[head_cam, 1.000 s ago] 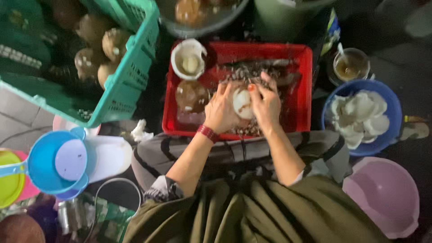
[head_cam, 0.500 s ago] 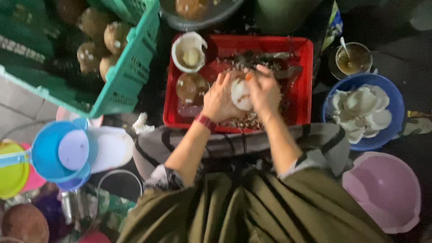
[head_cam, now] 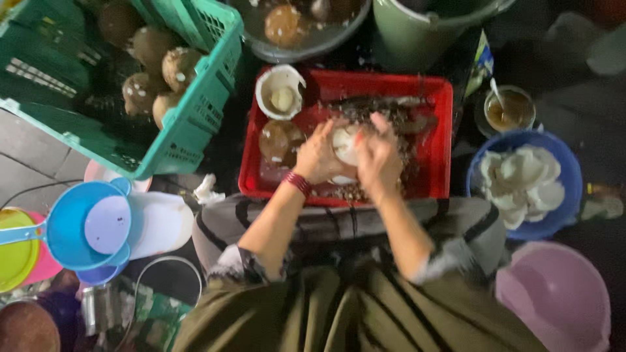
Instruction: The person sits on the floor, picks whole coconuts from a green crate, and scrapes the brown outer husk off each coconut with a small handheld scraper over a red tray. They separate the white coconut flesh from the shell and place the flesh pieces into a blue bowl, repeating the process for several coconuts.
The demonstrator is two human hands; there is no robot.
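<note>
A white coconut piece (head_cam: 343, 145) is gripped between the closed fingers of the left hand (head_cam: 317, 156) and right hand (head_cam: 378, 160), above the red tray (head_cam: 438, 140); brown shavings lie beneath them.

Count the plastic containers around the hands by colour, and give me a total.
Red: 1, the tray under both hands
Green: 1, the crate
Blue: 2, the bowl and the scoop
Pink: 1, the basin
Yellow: 1, the bowl at the left edge
Total: 6
</note>
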